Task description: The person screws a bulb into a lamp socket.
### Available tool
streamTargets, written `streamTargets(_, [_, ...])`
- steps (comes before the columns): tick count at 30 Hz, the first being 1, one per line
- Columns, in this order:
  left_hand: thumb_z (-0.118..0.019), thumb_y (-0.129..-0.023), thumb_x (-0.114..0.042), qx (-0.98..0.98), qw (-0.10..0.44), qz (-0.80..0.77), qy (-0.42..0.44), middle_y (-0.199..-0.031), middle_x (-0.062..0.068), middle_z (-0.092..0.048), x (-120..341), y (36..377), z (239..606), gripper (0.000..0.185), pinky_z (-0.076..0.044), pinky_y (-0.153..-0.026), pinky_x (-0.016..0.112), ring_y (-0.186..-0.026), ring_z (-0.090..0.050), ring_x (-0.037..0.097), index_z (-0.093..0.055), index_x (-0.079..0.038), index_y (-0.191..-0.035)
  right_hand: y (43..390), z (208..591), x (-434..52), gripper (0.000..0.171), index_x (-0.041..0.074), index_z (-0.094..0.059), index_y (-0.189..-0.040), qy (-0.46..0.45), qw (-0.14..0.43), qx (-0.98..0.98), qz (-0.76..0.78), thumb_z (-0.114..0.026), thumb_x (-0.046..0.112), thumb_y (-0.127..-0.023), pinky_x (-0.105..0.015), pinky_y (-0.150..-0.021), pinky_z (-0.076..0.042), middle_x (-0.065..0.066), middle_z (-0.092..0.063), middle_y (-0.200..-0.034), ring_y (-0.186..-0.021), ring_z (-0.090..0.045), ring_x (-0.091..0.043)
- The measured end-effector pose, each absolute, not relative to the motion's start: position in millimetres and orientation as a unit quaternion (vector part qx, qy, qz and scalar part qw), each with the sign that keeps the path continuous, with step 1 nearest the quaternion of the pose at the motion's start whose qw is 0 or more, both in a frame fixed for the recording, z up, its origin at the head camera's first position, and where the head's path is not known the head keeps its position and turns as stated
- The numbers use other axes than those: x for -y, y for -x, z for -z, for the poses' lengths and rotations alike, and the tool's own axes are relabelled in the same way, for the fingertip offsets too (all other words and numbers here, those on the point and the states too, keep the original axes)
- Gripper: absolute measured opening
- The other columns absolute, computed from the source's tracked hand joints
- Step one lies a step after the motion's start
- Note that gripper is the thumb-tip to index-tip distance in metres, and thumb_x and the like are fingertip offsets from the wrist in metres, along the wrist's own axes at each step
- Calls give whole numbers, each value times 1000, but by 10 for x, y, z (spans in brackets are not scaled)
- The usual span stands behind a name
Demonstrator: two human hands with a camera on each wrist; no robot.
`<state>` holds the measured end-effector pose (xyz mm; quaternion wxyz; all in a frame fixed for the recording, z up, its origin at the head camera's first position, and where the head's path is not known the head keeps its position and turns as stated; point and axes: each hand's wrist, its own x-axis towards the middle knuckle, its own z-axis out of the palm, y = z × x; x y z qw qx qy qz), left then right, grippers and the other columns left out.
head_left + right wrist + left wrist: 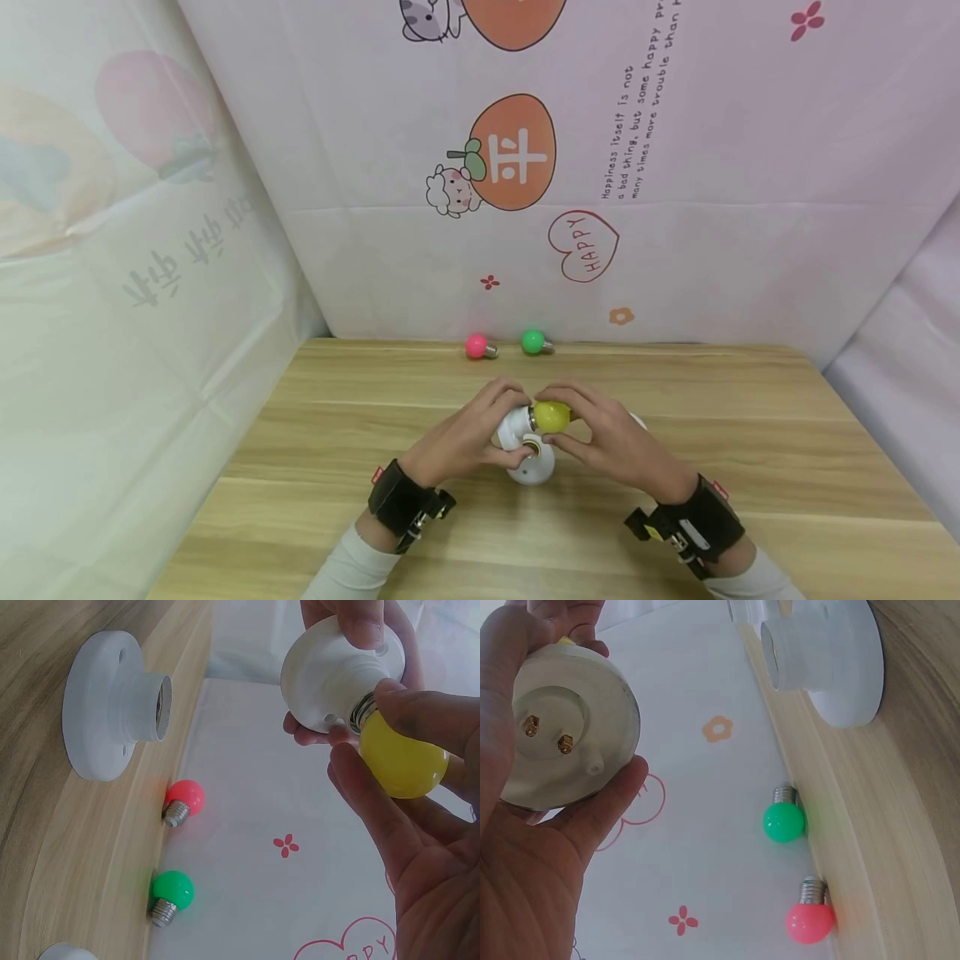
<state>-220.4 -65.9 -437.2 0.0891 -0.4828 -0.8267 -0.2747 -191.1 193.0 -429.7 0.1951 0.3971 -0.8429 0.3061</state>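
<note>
My left hand (pixel 467 435) grips a white lamp holder (pixel 319 682) by its round base, tilted up off the table. Two brass screws show on its underside in the left wrist view. Between thumb and fingers, my right hand (pixel 621 440) pinches a yellow light bulb (pixel 401 759). The bulb's metal thread is at the holder's mouth, with some of the thread still showing outside. Below the hands, a second white lamp holder (pixel 532 473) stands upright on the table, its socket facing up with no bulb in it.
A pink bulb (pixel 476 346) and a green bulb (pixel 533 341) lie at the table's back edge, against the printed cloth backdrop (pixel 375 250). Another white fixture (pixel 639 421) is mostly hidden behind my right hand. Cloth walls also flank the wooden table (pixel 750 467).
</note>
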Motion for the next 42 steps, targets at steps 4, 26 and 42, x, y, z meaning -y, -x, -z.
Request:
streamTargets(4, [-83, -93, -29, 824, 97, 272, 487, -133, 3, -51, 659, 2210, 4375, 54, -55, -94, 16, -117, -55, 12, -55, -8, -135, 1919, 4303, -1939, 60, 8, -63, -136, -398, 196, 842, -307, -91, 12, -83, -24, -83, -63, -3, -70, -128, -105, -71, -13])
streamTargets(26, [-84, -92, -27, 821, 109, 256, 498, -134, 2, -51, 639, 2202, 4387, 54, -53, -94, 15, -119, -53, 11, -56, -9, -133, 1903, 4300, -1944, 43, 7, -67, -131, -361, 149, 859, -333, -83, 24, -94, -18, -70, -59, 5, -74, -105, -86, -65, 1])
streamTargets(42, [-83, -92, -29, 822, 114, 250, 499, -132, 2, -51, 632, 2194, 4381, 52, -53, -92, 14, -116, -53, 11, -56, -8, -132, 1895, 4296, -1936, 47, 12, -61, -127, -380, 191, 848, -317, -86, 27, -90, -20, -72, -58, 3, -61, -126, -94, -61, -3])
